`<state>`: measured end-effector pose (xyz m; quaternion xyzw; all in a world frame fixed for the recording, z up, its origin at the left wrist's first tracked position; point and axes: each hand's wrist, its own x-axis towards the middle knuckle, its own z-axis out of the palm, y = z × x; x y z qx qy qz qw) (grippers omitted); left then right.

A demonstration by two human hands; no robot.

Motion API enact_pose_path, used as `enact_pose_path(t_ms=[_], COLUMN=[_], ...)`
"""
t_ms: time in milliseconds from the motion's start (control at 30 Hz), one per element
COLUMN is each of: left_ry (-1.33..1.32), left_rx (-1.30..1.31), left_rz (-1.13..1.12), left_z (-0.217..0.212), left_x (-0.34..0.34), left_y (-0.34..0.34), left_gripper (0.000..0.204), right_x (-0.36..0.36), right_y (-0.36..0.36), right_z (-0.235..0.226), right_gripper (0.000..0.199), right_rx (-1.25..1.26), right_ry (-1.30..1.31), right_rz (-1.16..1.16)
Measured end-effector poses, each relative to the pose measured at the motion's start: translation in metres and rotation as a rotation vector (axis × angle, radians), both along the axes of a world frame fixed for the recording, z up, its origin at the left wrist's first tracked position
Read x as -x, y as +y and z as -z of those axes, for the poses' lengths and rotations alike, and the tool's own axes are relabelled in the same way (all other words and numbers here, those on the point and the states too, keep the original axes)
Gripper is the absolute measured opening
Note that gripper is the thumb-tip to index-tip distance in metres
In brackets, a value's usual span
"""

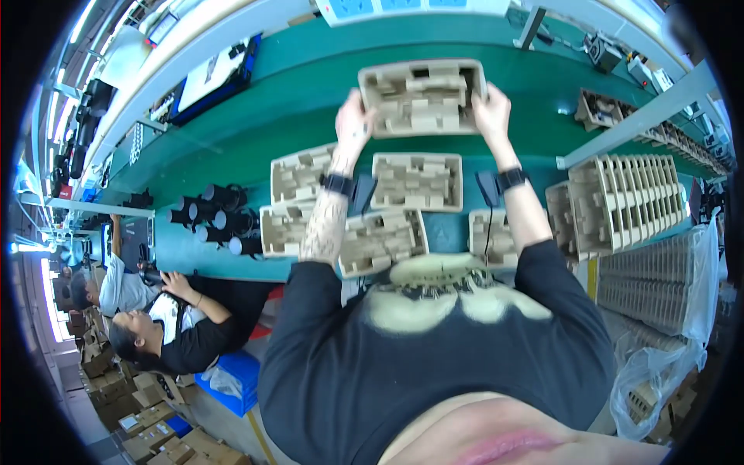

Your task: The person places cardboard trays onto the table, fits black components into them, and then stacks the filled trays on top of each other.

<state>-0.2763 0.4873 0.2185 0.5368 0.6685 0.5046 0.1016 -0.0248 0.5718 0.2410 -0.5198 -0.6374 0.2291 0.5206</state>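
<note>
Between my two hands is a beige moulded pulp tray with shaped hollows, at the far side of the green bench. My left hand grips its left end, and my right hand grips its right end. Nearer to me lie more pulp trays: one in the middle, one at the left partly behind my left forearm, another below that. A tilted tray lies close to my chest, and one is partly hidden by my right forearm. Each wrist wears a dark strapped device.
Several black cylindrical items stand on the bench at the left, near a seated co-worker. Stacked pulp trays stand at the right beside a metal post. A power strip runs along the back; cardboard boxes fill the lower left.
</note>
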Motion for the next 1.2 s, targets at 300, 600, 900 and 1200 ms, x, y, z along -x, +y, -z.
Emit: enact_pose_path(t_ms=[300,600,900,1200], left_ry=[-0.375,-0.225,-0.282,-0.672], left_rx=[0.112,0.042,-0.054,-0.024], left_rz=[0.352,0.124,0.162,0.211], left_z=[-0.02,0.029,-0.038,-0.047], left_x=[-0.085,-0.075,-0.078,-0.001], left_y=[-0.002,0.018,0.013,0.01], left_gripper=[0.044,0.021,0.022,0.03], right_x=[0.029,-0.031,-0.068,-0.085], right_y=[-0.067,-0.052,-0.015,-0.045], right_z=[0.021,-0.008,-0.049,-0.084], right_gripper=[0.023,0.091,0.114,0.101], right_rx=[-0.283,-0.31,-0.34,-0.247], right_ry=[-0.578,-0.893,-0.994,-0.996], right_rz=[-0.161,-0.566,-0.578,-0.47])
